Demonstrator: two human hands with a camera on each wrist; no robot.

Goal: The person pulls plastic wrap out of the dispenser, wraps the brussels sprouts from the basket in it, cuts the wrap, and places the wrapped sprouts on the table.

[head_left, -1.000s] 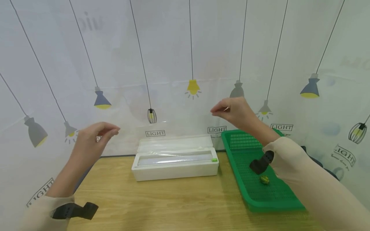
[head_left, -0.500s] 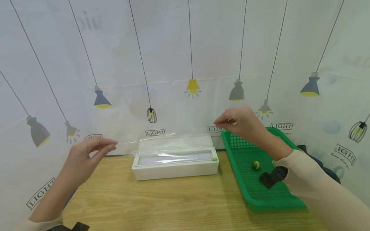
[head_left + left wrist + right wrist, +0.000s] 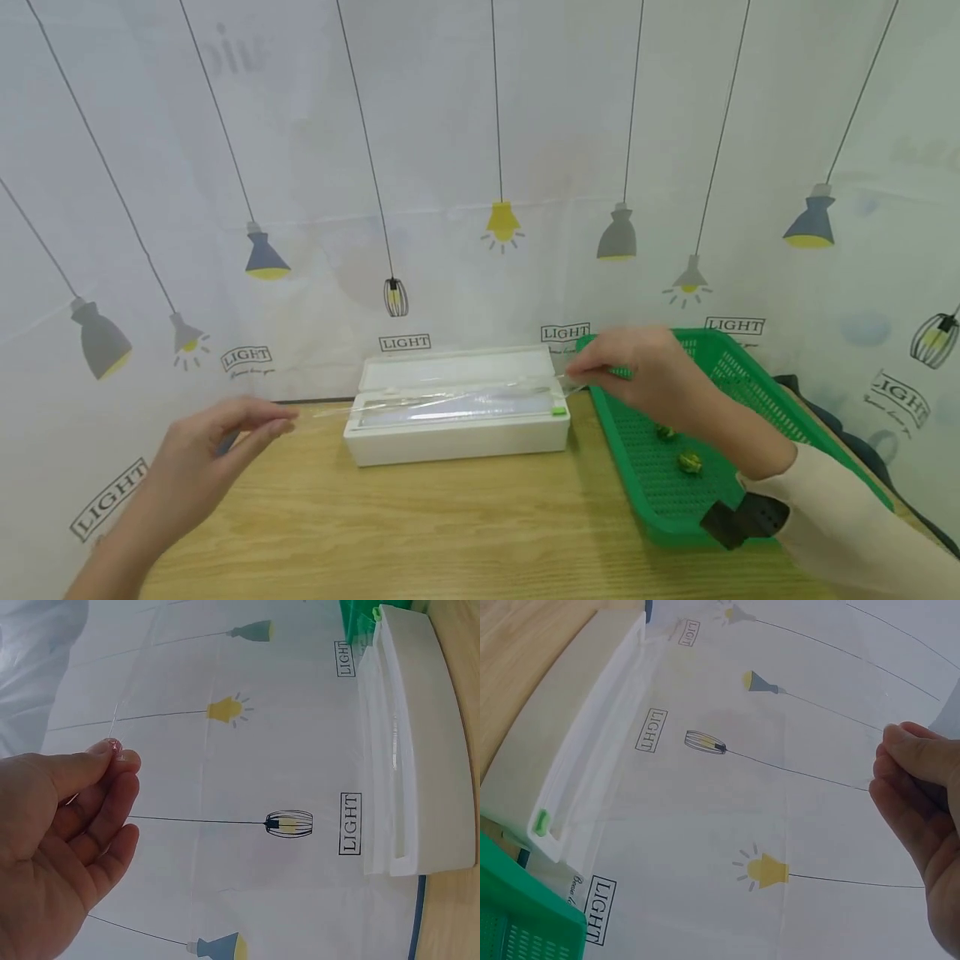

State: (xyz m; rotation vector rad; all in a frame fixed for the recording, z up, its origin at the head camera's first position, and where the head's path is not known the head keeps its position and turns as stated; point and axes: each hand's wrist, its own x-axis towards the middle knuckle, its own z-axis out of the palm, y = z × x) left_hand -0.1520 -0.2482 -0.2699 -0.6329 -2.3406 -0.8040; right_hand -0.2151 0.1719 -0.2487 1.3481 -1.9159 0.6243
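Clear plastic wrap [image 3: 330, 412] stretches as a thin, hardly visible sheet between my two hands. My left hand [image 3: 198, 454] pinches one corner between thumb and index finger; in the left wrist view the film bunches at the fingertips [image 3: 114, 750]. The opposite corner is pinched by my right hand [image 3: 648, 371], above the green basket's left side. Behind the film stands a long white wrap dispenser [image 3: 457, 448] with its lid [image 3: 457, 368] raised. A roll [image 3: 465, 406] of wrap lies inside, and a green slider [image 3: 558, 411] sits at its right end.
A green plastic basket [image 3: 626, 479] stands right of the dispenser, holding small green-yellow pieces [image 3: 690, 462], partly behind my right arm. The wooden table [image 3: 420, 533] ends at a wall sheet [image 3: 450, 150] printed with lamps.
Both hands have come down from in front of the wall sheet to about the dispenser's height, the film between them. The right hand has also shifted right, the left slightly left.
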